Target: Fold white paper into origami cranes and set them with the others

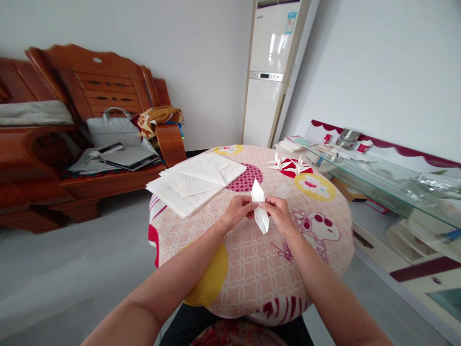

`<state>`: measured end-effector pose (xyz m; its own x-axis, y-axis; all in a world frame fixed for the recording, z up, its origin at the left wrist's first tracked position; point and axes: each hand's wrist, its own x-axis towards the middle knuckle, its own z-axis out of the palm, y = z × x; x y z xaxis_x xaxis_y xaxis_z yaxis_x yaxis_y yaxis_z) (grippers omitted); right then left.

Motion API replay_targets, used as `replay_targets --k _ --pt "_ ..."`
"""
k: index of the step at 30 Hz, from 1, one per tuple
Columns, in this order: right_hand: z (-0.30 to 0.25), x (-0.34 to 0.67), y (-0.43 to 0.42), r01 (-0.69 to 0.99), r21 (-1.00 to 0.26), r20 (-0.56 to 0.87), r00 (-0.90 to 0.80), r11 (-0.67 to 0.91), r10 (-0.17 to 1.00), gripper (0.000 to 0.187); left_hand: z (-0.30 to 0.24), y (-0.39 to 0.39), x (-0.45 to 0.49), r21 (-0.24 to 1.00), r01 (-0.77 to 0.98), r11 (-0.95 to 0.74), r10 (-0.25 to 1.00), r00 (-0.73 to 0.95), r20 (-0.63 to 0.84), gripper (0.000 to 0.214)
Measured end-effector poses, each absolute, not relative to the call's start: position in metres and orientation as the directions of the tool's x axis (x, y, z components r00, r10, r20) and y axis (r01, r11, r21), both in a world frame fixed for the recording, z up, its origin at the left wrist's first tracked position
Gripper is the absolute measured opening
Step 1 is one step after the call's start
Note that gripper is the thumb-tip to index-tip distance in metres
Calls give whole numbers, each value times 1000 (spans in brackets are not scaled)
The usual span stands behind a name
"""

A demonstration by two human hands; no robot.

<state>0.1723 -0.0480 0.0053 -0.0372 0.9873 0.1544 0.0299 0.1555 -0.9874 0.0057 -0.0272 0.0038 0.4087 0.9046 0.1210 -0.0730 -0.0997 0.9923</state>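
Observation:
A folded white paper (260, 211), a long diamond pointed at both ends, is held upright above the round table. My left hand (238, 210) pinches its left edge between thumb and fingers. On the opposite edge, my right hand (278, 210) grips it the same way, the two thumbs nearly meeting at the middle. The fingertips behind the paper are hidden. Farther back on the table stand two folded paper cranes, one on the left (278, 162) and one on the right (298, 166).
Printed sheets and a booklet (190, 185) lie at the table's left. The patterned tablecloth (248, 269) covers the round table. A glass-topped cabinet (389, 182) with various items stands at the right, a wooden sofa (108, 86) at the left, an air conditioner (268, 72) behind.

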Motion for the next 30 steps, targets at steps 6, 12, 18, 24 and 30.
replay_targets --k 6,12,18,24,30 --pt "3 176 -44 -1 -986 168 40 168 985 29 5 -27 3 978 -210 2 840 530 112 33" --pt "5 176 -45 -44 -988 147 19 148 989 28 2 -25 1 970 -245 -1 839 527 134 37" --pt "7 173 -46 -91 -990 103 20 104 994 28 1 -25 6 947 -320 -16 889 429 160 30" --pt "5 168 -46 -123 -987 103 -3 102 995 30 2 -28 13 904 -427 -30 948 275 162 35" --pt "6 165 -47 -95 -986 137 10 138 990 31 2 -29 16 926 -369 -85 958 224 177 27"
